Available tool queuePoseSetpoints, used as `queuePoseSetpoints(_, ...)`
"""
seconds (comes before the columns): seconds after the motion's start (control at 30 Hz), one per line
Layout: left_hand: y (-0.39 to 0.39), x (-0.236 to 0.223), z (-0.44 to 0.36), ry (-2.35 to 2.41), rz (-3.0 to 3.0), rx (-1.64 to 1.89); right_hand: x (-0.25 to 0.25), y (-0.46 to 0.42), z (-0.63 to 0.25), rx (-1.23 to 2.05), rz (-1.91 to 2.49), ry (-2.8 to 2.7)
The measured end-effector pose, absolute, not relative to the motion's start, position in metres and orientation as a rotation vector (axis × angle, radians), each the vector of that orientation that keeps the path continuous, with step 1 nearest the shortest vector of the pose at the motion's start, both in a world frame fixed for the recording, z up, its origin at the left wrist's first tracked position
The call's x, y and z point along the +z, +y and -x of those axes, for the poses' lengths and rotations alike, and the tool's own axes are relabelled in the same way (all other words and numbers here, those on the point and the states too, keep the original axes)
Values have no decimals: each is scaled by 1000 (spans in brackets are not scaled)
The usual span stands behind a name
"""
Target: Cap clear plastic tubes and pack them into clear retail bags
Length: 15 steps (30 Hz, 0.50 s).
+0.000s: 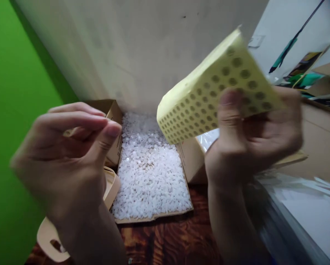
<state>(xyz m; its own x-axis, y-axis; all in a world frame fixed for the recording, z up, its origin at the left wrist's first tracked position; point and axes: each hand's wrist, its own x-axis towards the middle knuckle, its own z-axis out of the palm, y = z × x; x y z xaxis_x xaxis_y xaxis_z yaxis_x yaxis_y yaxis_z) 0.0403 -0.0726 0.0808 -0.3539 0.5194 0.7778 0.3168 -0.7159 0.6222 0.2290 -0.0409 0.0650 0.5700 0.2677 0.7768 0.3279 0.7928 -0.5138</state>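
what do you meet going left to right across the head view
Green panel, left hand, white pieces, right hand gripping the yellow sheet, cardboard at the far right.

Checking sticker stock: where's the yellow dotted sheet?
Head view, upper right of centre: the yellow dotted sheet is in the right hand, above and right of the white pieces.
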Motion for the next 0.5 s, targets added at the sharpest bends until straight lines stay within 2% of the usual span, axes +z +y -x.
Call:
queuePoseSetpoints(0.1,-63,79,-52,1163,-1699,2099,67,-35,-241,-140,709,-932)
queuePoseSetpoints(0.2,-44,70,-46,984,-1581,2082,69,-32,-246,-181,779,-977)
queuePoseSetpoints(0.5,-17,55,-43,976,-1231,1833,48,-19,-222,96,969,-1639)
